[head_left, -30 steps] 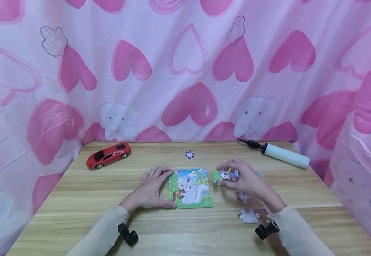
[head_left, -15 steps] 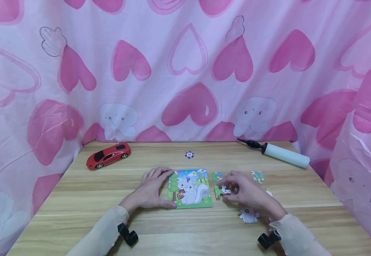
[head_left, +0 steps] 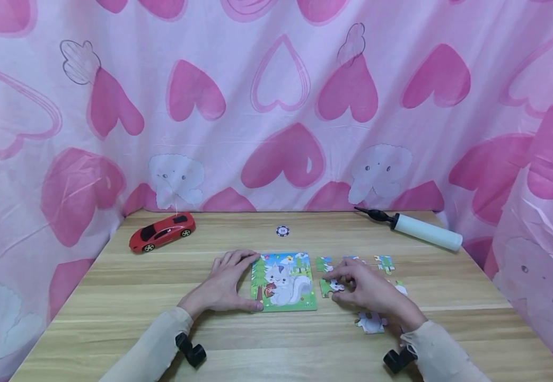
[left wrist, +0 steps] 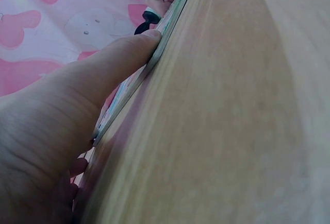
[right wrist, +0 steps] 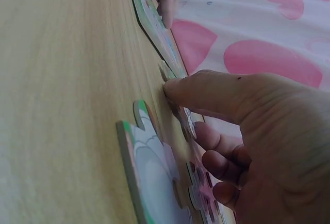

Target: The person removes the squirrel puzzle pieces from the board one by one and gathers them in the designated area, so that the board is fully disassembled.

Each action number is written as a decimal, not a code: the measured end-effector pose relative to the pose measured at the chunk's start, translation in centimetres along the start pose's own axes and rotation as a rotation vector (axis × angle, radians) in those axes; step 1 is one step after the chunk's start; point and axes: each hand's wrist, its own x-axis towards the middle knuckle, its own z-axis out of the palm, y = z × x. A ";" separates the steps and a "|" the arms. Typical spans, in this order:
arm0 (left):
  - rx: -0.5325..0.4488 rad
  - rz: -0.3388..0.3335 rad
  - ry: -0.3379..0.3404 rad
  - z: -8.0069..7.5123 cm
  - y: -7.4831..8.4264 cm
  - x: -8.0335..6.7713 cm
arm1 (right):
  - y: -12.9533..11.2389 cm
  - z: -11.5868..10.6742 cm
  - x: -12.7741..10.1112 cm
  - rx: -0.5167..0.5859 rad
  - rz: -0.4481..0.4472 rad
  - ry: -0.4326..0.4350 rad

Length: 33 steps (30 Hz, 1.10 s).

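A square puzzle board (head_left: 288, 289) with a white squirrel picture lies flat in mid-table. My left hand (head_left: 226, 284) grips its left side, forefinger at the far corner and thumb at the near one. In the left wrist view the thumb (left wrist: 124, 54) lies along the board's edge. My right hand (head_left: 362, 286) pinches a green-and-white puzzle piece (head_left: 328, 288) low at the table, just right of the board. Other pieces lie around that hand: a green one (head_left: 324, 264) above, a blue-green one (head_left: 385, 263) farther right and a mostly white one (head_left: 371, 322) nearer me.
A red toy car (head_left: 161, 232) stands at the back left. One round chip (head_left: 282, 231) lies behind the board. At the back right is a hand pump (head_left: 426, 232) with a black nozzle. Pink heart-patterned cloth (head_left: 283, 154) hangs around the table.
My right hand has brought its puzzle piece nearer to me and lower, uncovering the green piece behind it. In the last half second it barely moves. My left hand and the board stay put.
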 end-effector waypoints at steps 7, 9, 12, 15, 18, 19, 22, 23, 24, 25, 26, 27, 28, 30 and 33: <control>0.002 0.000 -0.010 -0.2 0.1 -0.1 | -0.2 -0.1 0.0 -0.013 0.005 -0.004; 0.000 0.002 -0.011 -0.3 0.1 -0.1 | -0.2 -0.1 0.0 -0.016 0.005 -0.003; 0.002 0.004 -0.013 -0.3 0.1 -0.1 | -0.3 -0.1 0.0 -0.015 0.009 -0.002; 0.006 0.008 -0.009 -0.3 0.1 -0.1 | -0.3 -0.1 0.0 -0.014 0.018 -0.001; 0.008 0.009 -0.007 -0.2 0.1 -0.1 | -0.3 -0.1 0.0 -0.016 0.022 0.001; 0.007 0.008 -0.007 -0.3 0.1 -0.1 | -0.4 -0.1 0.0 -0.017 0.022 0.002; 0.003 0.010 -0.005 -0.3 0.1 -0.1 | -0.4 -0.2 0.0 -0.012 0.031 -0.002; 0.003 0.011 -0.004 -0.3 0.2 -0.1 | -0.4 -0.3 0.0 -0.001 0.041 -0.005; 0.002 0.011 -0.004 -0.3 0.2 -0.1 | -0.5 -0.4 0.1 0.009 0.049 -0.008; 0.002 0.010 -0.003 -0.3 0.2 -0.1 | -0.6 -0.5 0.2 0.022 0.058 -0.008; 0.002 0.010 -0.003 -0.3 0.2 -0.1 | -0.7 -0.7 0.3 0.040 0.063 -0.008; 0.003 0.006 -0.005 -0.3 0.1 0.0 | -0.8 -0.8 0.4 0.051 0.064 -0.003; 0.001 0.005 -0.004 -0.3 0.1 0.0 | -1.0 -1.0 0.6 0.065 0.059 0.006; 0.003 0.000 -0.008 -0.2 0.1 0.0 | -1.4 -1.3 0.9 0.067 0.038 0.042; 0.001 -0.001 -0.008 -0.1 0.0 -0.1 | -2.0 -1.6 1.5 0.054 0.008 0.100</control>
